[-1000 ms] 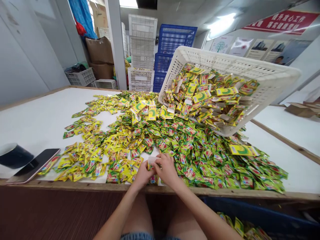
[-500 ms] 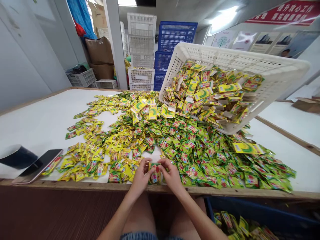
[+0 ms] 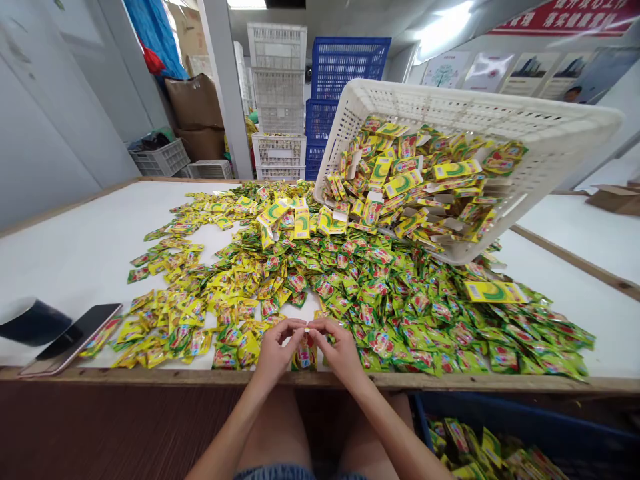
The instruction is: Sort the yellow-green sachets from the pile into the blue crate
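Observation:
My left hand (image 3: 277, 350) and my right hand (image 3: 340, 350) meet at the near edge of the white table (image 3: 75, 247). Both pinch the top of one small green and yellow packet (image 3: 304, 353) that hangs upright between them. A wide heap of the same small sachets (image 3: 380, 293) covers the table just beyond my fingers. Behind the heap a tilted white plastic basket (image 3: 500, 120) spills flat yellow cartons (image 3: 405, 183) onto the pile.
A phone (image 3: 70, 340) and a dark roll (image 3: 30, 323) lie at the table's left front edge. A blue bin (image 3: 500, 433) with packets sits below the table on the right. Stacked white and blue crates (image 3: 345, 67) stand at the back.
My hands have lifted slightly and drawn together, fingertips now pinching the packet's top edge. The view has shifted a little; the heap and basket stay put.

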A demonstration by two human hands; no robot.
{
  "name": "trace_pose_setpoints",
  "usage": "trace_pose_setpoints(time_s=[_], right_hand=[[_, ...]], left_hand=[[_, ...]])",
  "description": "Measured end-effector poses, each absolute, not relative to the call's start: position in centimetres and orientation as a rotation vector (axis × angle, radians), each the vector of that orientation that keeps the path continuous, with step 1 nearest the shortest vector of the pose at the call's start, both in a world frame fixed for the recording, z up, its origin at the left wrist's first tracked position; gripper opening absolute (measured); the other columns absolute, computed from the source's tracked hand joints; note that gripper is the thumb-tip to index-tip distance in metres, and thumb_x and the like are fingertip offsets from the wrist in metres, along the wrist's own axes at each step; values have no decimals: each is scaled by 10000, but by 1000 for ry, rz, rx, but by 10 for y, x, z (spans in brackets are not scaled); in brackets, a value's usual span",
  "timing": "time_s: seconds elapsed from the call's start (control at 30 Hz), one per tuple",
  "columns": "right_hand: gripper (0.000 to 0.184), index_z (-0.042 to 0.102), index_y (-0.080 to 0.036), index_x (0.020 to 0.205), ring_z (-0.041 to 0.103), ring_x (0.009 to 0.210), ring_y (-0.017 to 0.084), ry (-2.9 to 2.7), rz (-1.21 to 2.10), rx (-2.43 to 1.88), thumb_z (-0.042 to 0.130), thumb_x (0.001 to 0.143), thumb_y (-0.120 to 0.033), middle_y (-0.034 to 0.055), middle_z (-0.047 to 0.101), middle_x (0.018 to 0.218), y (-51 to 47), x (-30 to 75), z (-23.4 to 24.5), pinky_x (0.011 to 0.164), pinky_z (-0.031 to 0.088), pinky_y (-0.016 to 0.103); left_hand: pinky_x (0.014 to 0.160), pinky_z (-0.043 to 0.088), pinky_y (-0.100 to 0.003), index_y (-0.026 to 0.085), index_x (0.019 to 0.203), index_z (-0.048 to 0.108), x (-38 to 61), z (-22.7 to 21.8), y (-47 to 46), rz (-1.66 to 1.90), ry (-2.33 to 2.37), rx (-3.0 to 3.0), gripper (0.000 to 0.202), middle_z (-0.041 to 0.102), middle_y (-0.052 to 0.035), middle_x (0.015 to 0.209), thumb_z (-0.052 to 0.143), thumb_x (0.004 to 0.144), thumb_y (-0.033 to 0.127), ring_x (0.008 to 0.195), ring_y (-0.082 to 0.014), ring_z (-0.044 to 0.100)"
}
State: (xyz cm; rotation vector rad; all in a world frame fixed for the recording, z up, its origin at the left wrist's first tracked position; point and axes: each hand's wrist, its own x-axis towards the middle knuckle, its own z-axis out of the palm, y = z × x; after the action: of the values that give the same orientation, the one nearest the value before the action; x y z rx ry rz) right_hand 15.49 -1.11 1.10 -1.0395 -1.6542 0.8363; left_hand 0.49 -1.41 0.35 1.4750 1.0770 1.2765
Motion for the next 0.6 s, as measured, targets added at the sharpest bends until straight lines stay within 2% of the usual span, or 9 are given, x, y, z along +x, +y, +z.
trace_pose_setpoints(time_s=[0.17,0.27,0.6], right_hand=[[159,621,-189,836,575,656,149,-1583,821,-1134,515,821,-306,28,633,768,-11,150,12,636,453,256],[173,609,-183,798,559,620,144,-1601,818,-1165,493,827,-307,18,624,722,-6,148,12,613,438,248],[168,579,-175,771,545,626,139,-1596,907,-1165,490,829,-304,12,603,697,4,150,14,606,427,239]], left_hand=[[726,462,-273,164,870,626,6,7,-12,1268,1222,1444,160,652,-52,849,566,775,279,778,-175,602],[675,455,-253,158,821,625,7,8,-7,1264,1257,1404,157,641,-34,766,580,760,295,718,-163,591],[674,456,-239,165,783,621,6,5,0,1253,1197,1321,119,630,-11,737,603,739,273,698,-144,589]])
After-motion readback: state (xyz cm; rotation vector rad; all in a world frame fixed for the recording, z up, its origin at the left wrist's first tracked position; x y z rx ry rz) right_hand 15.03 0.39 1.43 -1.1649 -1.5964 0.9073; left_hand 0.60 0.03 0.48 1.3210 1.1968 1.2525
